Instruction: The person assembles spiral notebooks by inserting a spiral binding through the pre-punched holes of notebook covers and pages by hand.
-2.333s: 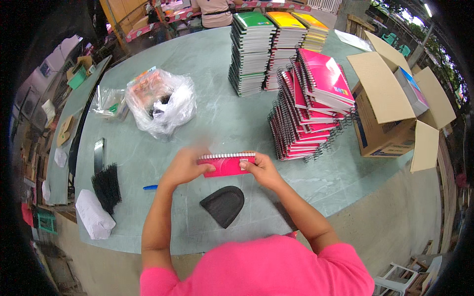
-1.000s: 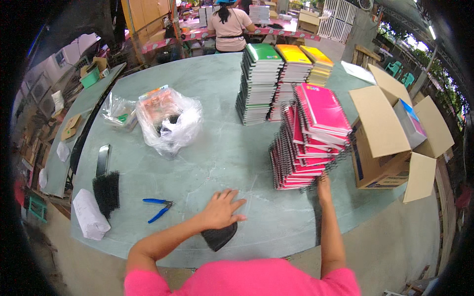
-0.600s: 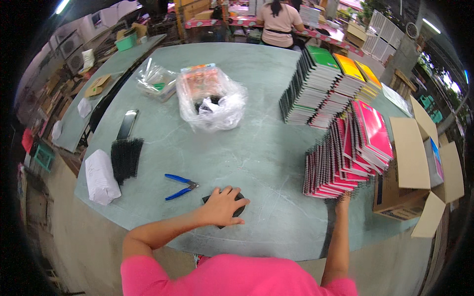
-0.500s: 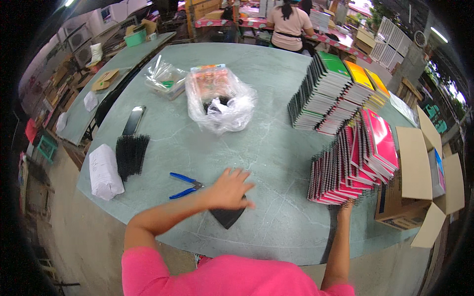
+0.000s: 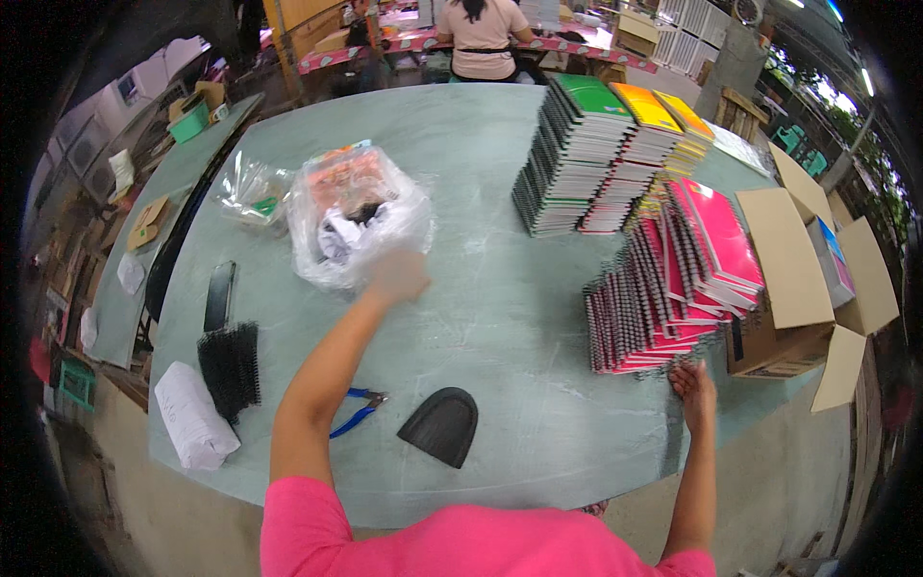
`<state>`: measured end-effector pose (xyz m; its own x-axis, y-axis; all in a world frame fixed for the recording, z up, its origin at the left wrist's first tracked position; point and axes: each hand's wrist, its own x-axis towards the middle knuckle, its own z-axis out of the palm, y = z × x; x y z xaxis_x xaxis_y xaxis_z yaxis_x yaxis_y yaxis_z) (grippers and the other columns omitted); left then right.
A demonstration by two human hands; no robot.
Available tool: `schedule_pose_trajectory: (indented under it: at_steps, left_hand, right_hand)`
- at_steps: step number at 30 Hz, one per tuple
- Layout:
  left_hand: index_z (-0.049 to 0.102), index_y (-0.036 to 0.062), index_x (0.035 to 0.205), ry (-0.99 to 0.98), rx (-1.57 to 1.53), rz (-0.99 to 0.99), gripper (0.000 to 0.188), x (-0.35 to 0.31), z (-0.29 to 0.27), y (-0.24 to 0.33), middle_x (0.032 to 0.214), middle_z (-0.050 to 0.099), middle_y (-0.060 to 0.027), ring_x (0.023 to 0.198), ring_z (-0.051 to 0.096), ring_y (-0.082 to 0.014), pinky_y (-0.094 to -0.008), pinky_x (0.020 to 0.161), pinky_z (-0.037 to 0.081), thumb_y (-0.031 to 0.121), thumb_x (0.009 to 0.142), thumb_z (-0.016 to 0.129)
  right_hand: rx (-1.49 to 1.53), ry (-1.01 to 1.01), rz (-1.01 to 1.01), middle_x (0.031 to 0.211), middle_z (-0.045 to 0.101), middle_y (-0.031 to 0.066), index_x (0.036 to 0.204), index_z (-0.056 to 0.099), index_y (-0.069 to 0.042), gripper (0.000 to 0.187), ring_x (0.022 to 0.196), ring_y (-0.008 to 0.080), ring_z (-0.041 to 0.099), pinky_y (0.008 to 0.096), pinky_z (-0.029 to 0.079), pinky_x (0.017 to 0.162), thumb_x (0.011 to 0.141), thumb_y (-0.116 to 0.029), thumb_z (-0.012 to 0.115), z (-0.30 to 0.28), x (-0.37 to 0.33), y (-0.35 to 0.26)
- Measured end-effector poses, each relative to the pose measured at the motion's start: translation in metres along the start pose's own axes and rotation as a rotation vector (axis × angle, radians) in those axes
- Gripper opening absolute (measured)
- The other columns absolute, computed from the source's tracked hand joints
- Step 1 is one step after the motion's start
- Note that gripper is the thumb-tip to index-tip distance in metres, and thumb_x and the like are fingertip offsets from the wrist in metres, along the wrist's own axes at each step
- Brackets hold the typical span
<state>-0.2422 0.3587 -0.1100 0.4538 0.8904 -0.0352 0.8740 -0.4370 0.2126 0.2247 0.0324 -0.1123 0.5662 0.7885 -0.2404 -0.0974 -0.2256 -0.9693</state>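
Observation:
My left hand [image 5: 399, 276], smeared by motion, is beside the near edge of a clear plastic bag [image 5: 312, 260] with orange-printed and white contents; its fingers cannot be made out. My right hand [image 5: 694, 389] rests by the lower right corner of a leaning stack of pink spiral-bound notebooks [image 5: 716, 240], fingers loosely bent and apart, gripping nothing visible. Blue-handled pliers [image 5: 354, 418] lie partly behind my left forearm. Close by, a flat black pad [image 5: 440, 428] with one rounded end lies on the table [image 5: 519, 346].
Green and yellow notebook stacks [image 5: 577, 163] stand behind the pink ones. An open cardboard box [image 5: 788, 341] is at the right. Black plastic coils [image 5: 231, 370], a white wrapped bundle [image 5: 194, 415] and a dark flat object [image 5: 219, 296] lie left. A person [image 5: 484, 43] sits beyond the table.
My left hand has moved from above the black pad up and left to the plastic bag, uncovering the pad. My right hand shows more beside the pink notebooks. The whole view has shifted.

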Motion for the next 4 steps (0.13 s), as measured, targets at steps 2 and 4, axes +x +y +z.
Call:
schedule_pose_trajectory:
  at_steps: [2,4]
  left_hand:
    - [0.062,0.0043,0.103,-0.026,-0.012,0.072,0.037,0.006,-0.019,0.020,0.102,0.060,-0.0215,0.097,0.058,-0.0349,-0.0465,0.081,0.045,0.032,0.078,0.061]
    - [0.062,0.0051,0.103,0.043,-0.051,0.067,0.036,0.009,-0.039,0.029,0.098,0.061,-0.0217,0.096,0.058,-0.0347,-0.0466,0.080,0.045,0.030,0.077,0.063]
  right_hand:
    - [0.002,0.070,-0.011,0.112,0.058,0.0164,0.121,0.048,0.004,0.068,0.100,0.0232,0.056,0.0332,0.041,0.086,0.088,-0.055,0.043,-0.002,-0.002,0.012]
    - [0.009,0.105,-0.026,0.114,0.056,0.0167,0.122,0.046,0.005,0.071,0.108,0.0242,0.053,0.0364,0.034,0.100,0.087,-0.057,0.043,-0.004,0.010,0.026]
